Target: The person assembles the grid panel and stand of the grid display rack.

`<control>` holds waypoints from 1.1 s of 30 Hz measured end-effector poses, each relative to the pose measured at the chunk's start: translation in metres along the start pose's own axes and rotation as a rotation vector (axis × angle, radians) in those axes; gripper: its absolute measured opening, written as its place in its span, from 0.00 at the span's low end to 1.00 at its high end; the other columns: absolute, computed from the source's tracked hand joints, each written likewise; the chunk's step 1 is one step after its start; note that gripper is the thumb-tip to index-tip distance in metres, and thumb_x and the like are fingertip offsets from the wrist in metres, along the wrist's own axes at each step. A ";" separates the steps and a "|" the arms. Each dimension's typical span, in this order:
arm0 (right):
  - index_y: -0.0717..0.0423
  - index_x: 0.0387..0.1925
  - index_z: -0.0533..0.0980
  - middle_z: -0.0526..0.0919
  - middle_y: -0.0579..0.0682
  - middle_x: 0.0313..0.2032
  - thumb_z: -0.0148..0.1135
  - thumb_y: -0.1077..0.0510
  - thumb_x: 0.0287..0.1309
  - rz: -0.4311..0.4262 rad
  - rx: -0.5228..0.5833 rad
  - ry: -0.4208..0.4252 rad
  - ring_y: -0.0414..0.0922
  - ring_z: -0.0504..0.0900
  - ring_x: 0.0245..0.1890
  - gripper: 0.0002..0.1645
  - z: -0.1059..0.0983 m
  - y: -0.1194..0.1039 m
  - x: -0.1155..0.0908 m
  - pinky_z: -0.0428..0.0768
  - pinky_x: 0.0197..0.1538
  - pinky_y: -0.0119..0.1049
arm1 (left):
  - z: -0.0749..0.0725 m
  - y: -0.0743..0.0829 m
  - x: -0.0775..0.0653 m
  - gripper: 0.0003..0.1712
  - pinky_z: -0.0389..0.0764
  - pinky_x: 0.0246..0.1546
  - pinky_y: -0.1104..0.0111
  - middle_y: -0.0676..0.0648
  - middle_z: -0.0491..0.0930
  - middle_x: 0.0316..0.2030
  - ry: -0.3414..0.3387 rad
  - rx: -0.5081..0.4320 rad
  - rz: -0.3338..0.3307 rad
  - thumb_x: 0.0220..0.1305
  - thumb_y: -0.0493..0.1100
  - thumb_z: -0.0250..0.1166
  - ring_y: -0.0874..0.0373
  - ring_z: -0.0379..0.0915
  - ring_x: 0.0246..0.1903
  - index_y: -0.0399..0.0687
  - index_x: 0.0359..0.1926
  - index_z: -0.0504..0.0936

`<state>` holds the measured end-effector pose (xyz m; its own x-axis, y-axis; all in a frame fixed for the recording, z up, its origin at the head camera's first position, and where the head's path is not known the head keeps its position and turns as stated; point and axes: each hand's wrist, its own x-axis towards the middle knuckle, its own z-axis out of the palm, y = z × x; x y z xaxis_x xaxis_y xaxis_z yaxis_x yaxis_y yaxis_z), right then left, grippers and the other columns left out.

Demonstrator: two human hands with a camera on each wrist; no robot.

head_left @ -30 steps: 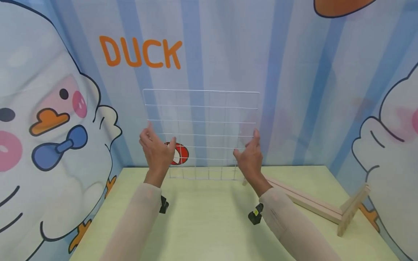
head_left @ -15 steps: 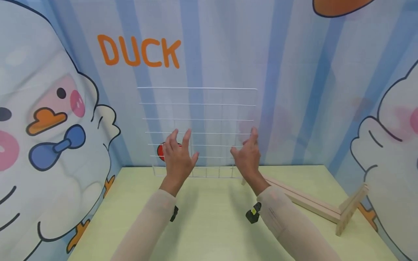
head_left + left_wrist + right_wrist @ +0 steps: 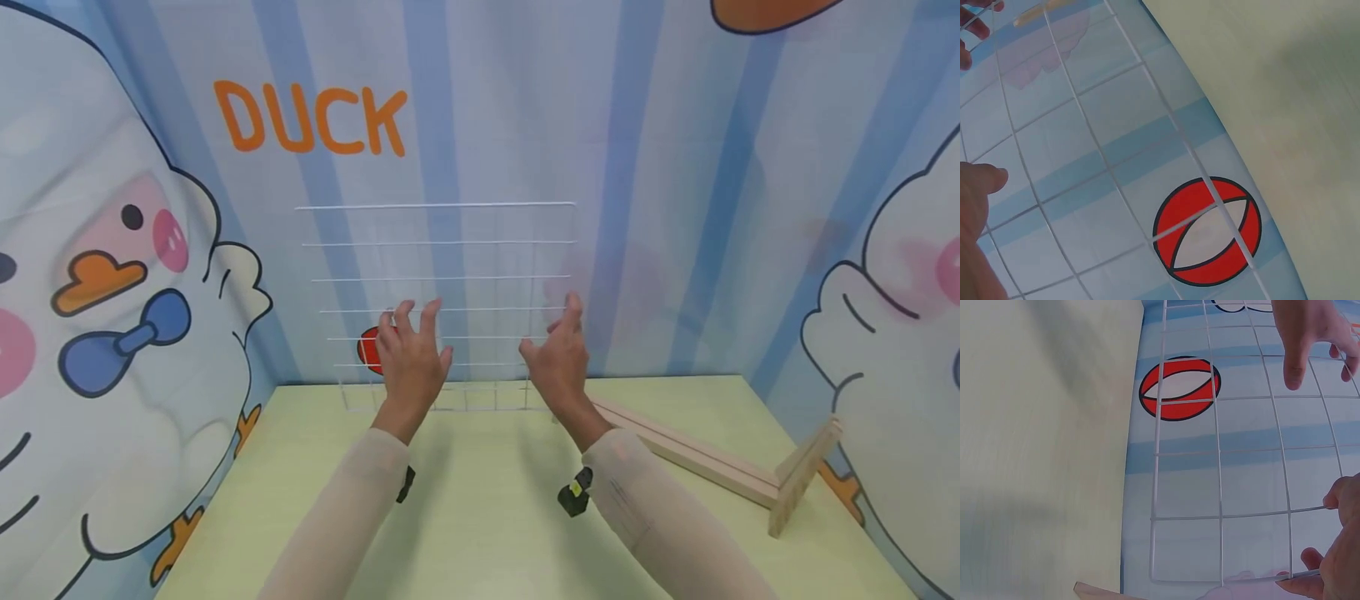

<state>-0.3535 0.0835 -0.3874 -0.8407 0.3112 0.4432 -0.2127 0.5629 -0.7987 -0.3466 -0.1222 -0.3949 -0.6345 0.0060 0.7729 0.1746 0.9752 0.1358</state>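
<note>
A white wire grid panel (image 3: pixel 435 205) stands roughly upright at the back of the table, in front of the striped cloth. My right hand (image 3: pixel 558 358) grips its right side edge; in the right wrist view the fingers (image 3: pixel 1335 494) and thumb meet around the edge wire. Over the lower middle of the grid is my left hand (image 3: pixel 411 362), its fingers spread and slightly bent. The thumb (image 3: pixel 991 178) sticks out straight in the left wrist view, while in the right wrist view the left fingertips (image 3: pixel 1347 365) overlap the wires.
A wooden rail with a crosswise end piece (image 3: pixel 697 462) lies on the pale yellow table (image 3: pixel 487 517), right of my right forearm. Cloth (image 3: pixel 510 150) printed with ducks hangs behind and at both sides. A printed red-and-white ball (image 3: pixel 1207 231) shows through the grid.
My left hand has let go of the grid's left edge and shifted right, toward its middle. The grid and my right hand have moved slightly left, the right hand keeping its grip.
</note>
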 end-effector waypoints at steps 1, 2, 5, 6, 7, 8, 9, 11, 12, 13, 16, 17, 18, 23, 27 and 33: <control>0.46 0.77 0.49 0.77 0.55 0.44 0.74 0.57 0.51 -0.004 -0.003 0.001 0.56 0.77 0.33 0.59 0.001 0.000 -0.001 0.75 0.34 0.47 | 0.000 0.001 0.000 0.43 0.75 0.56 0.42 0.36 0.65 0.63 -0.007 -0.006 -0.023 0.54 0.50 0.79 0.32 0.61 0.63 0.53 0.66 0.66; 0.46 0.77 0.49 0.77 0.55 0.44 0.74 0.57 0.51 -0.008 -0.007 0.001 0.56 0.77 0.33 0.59 0.002 0.000 -0.002 0.75 0.34 0.46 | -0.001 0.003 0.001 0.42 0.75 0.56 0.42 0.36 0.65 0.63 -0.013 -0.010 -0.045 0.54 0.51 0.78 0.32 0.60 0.63 0.52 0.65 0.66; 0.47 0.77 0.49 0.77 0.54 0.44 0.74 0.56 0.52 -0.013 -0.012 0.000 0.55 0.77 0.33 0.58 0.004 0.000 -0.005 0.75 0.33 0.45 | -0.001 0.006 0.001 0.39 0.76 0.55 0.42 0.36 0.66 0.62 -0.012 -0.026 -0.089 0.55 0.52 0.78 0.33 0.59 0.64 0.50 0.62 0.67; 0.47 0.77 0.49 0.77 0.54 0.44 0.74 0.56 0.52 -0.014 -0.015 -0.001 0.55 0.77 0.33 0.58 0.005 0.001 -0.006 0.75 0.33 0.45 | -0.002 0.007 0.002 0.39 0.76 0.56 0.42 0.36 0.66 0.62 -0.011 -0.026 -0.097 0.55 0.52 0.78 0.34 0.59 0.64 0.50 0.61 0.68; 0.47 0.77 0.49 0.77 0.54 0.44 0.74 0.56 0.52 -0.013 -0.014 -0.002 0.54 0.77 0.33 0.58 0.005 0.002 -0.006 0.75 0.33 0.45 | -0.002 0.007 0.002 0.38 0.77 0.56 0.43 0.36 0.66 0.62 -0.009 -0.023 -0.100 0.55 0.52 0.78 0.34 0.59 0.64 0.49 0.61 0.68; 0.47 0.77 0.48 0.77 0.55 0.44 0.74 0.56 0.53 -0.014 -0.014 -0.004 0.54 0.77 0.33 0.58 0.006 0.002 -0.006 0.75 0.34 0.45 | -0.002 0.007 0.002 0.38 0.77 0.56 0.43 0.36 0.66 0.61 -0.009 -0.016 -0.100 0.55 0.53 0.77 0.34 0.60 0.64 0.49 0.61 0.68; 0.48 0.77 0.48 0.77 0.54 0.44 0.74 0.56 0.53 -0.014 -0.015 -0.008 0.54 0.77 0.33 0.58 0.006 0.003 -0.007 0.75 0.34 0.45 | -0.002 0.007 0.002 0.37 0.78 0.55 0.44 0.36 0.67 0.61 -0.009 -0.010 -0.099 0.55 0.53 0.77 0.34 0.60 0.63 0.49 0.60 0.69; 0.49 0.77 0.47 0.76 0.55 0.45 0.75 0.55 0.54 -0.014 -0.018 -0.029 0.54 0.76 0.34 0.59 0.007 0.004 -0.008 0.76 0.34 0.45 | -0.002 0.005 0.003 0.37 0.79 0.55 0.46 0.36 0.67 0.61 -0.014 0.005 -0.095 0.56 0.54 0.77 0.35 0.61 0.63 0.49 0.60 0.69; 0.49 0.77 0.47 0.76 0.55 0.46 0.75 0.54 0.55 -0.015 -0.019 -0.040 0.54 0.76 0.34 0.59 0.007 0.005 -0.009 0.76 0.35 0.45 | -0.003 0.004 0.003 0.36 0.80 0.54 0.47 0.36 0.67 0.60 -0.018 0.011 -0.093 0.56 0.54 0.77 0.35 0.61 0.63 0.49 0.60 0.70; 0.50 0.77 0.46 0.76 0.56 0.46 0.76 0.54 0.55 -0.017 -0.020 -0.049 0.54 0.76 0.35 0.59 0.007 0.005 -0.009 0.77 0.35 0.45 | -0.003 0.003 0.003 0.36 0.80 0.54 0.48 0.35 0.68 0.60 -0.020 0.019 -0.087 0.56 0.54 0.77 0.35 0.62 0.62 0.48 0.59 0.70; 0.51 0.77 0.46 0.75 0.57 0.51 0.76 0.53 0.55 -0.038 -0.024 -0.071 0.55 0.78 0.41 0.60 0.005 0.003 -0.011 0.79 0.38 0.47 | -0.004 -0.001 0.004 0.36 0.80 0.54 0.49 0.34 0.69 0.59 -0.022 0.024 -0.083 0.56 0.55 0.77 0.35 0.63 0.61 0.47 0.59 0.71; 0.51 0.77 0.46 0.75 0.58 0.52 0.76 0.53 0.55 -0.049 -0.028 -0.072 0.56 0.79 0.43 0.60 0.004 0.003 -0.011 0.80 0.40 0.49 | -0.004 -0.002 0.004 0.36 0.79 0.54 0.49 0.34 0.69 0.58 -0.020 0.023 -0.083 0.56 0.55 0.77 0.35 0.63 0.61 0.47 0.59 0.71; 0.51 0.77 0.47 0.75 0.58 0.54 0.75 0.52 0.56 -0.060 -0.032 -0.072 0.56 0.79 0.46 0.59 0.003 0.001 -0.011 0.81 0.41 0.50 | -0.004 -0.003 0.005 0.36 0.79 0.54 0.49 0.34 0.69 0.58 -0.021 0.020 -0.084 0.56 0.56 0.76 0.35 0.63 0.61 0.47 0.59 0.71; 0.49 0.78 0.46 0.72 0.59 0.62 0.74 0.51 0.57 -0.076 -0.070 -0.094 0.57 0.80 0.55 0.58 -0.006 -0.003 -0.010 0.82 0.42 0.52 | -0.006 -0.007 0.007 0.35 0.78 0.53 0.49 0.34 0.69 0.59 -0.036 -0.018 -0.116 0.58 0.56 0.75 0.35 0.63 0.61 0.47 0.59 0.71; 0.47 0.78 0.47 0.70 0.59 0.64 0.74 0.49 0.56 -0.050 -0.129 -0.106 0.59 0.81 0.51 0.58 -0.015 0.004 -0.006 0.81 0.41 0.53 | -0.008 -0.011 0.007 0.35 0.77 0.54 0.47 0.33 0.68 0.59 -0.036 -0.021 -0.122 0.56 0.55 0.77 0.34 0.62 0.62 0.47 0.59 0.71; 0.54 0.75 0.55 0.67 0.65 0.65 0.73 0.49 0.55 -0.022 -0.208 -0.075 0.63 0.74 0.60 0.53 -0.033 0.023 -0.001 0.78 0.55 0.60 | -0.005 -0.016 0.002 0.36 0.78 0.51 0.44 0.32 0.69 0.59 -0.023 -0.005 -0.129 0.54 0.55 0.78 0.32 0.63 0.60 0.47 0.57 0.71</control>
<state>-0.3412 0.1216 -0.3922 -0.8734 0.2439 0.4215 -0.1303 0.7169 -0.6849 -0.3468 -0.1389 -0.3925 -0.6688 -0.1147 0.7345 0.0938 0.9671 0.2364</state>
